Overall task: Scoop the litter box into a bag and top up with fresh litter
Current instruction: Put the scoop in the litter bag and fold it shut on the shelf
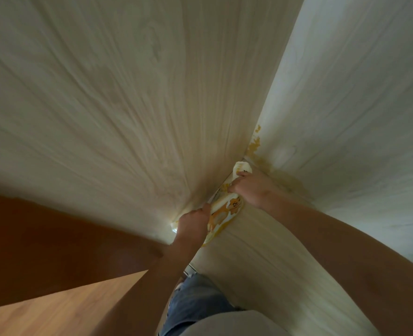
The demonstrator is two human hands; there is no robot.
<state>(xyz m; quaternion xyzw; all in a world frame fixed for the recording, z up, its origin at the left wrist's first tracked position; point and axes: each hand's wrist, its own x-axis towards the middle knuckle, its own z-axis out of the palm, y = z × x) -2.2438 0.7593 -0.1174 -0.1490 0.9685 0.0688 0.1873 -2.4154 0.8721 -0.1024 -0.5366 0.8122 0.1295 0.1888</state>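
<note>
A white and yellow bag (225,209) printed with orange cat pictures stands wedged in the narrow gap between two pale wood-grain panels. My left hand (193,226) grips the bag's near end, fingers curled over its edge. My right hand (251,187) grips the far upper part of the bag, fingers curled round the crumpled top (242,167). Most of the bag's lower body is hidden in the gap. No litter box or scoop is in view.
A large pale wood-grain panel (103,105) fills the left and top; a second pale panel (358,105) stands on the right with chipped yellow patches (254,146) near the gap. Brown wooden floor (55,311) lies at the lower left. My jeans-clad leg (195,301) is below.
</note>
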